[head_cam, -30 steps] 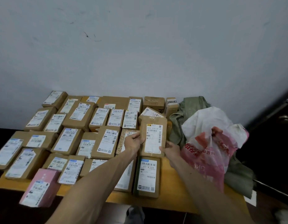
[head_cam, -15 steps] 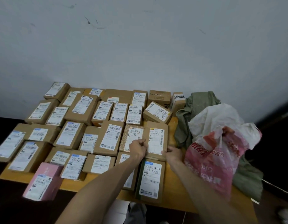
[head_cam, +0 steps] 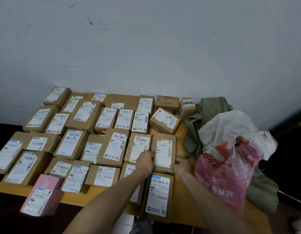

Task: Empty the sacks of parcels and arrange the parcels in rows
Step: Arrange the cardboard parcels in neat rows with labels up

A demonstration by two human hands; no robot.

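Observation:
Several brown cardboard parcels with white labels lie in rows on a wooden table (head_cam: 182, 193). A flat brown parcel (head_cam: 164, 150) lies at the right end of the middle row, beside a patterned parcel (head_cam: 138, 146). My left hand (head_cam: 145, 162) grips its near left corner. My right hand (head_cam: 181, 164) holds its near right corner with curled fingers. Another labelled parcel (head_cam: 158, 195) lies just in front of it, between my forearms. A red and white plastic sack (head_cam: 231, 159) sits crumpled to the right, on a green sack (head_cam: 204, 119).
A pink parcel (head_cam: 40, 195) hangs over the table's front left edge. A tilted parcel (head_cam: 165, 120) rests on others at the back right, near a small upright box (head_cam: 187, 108). A white wall stands behind the table. The floor around is dark.
Both hands have lowered the flat brown parcel from a raised, tilted position onto the table at the right end of the middle row and still hold its near corners.

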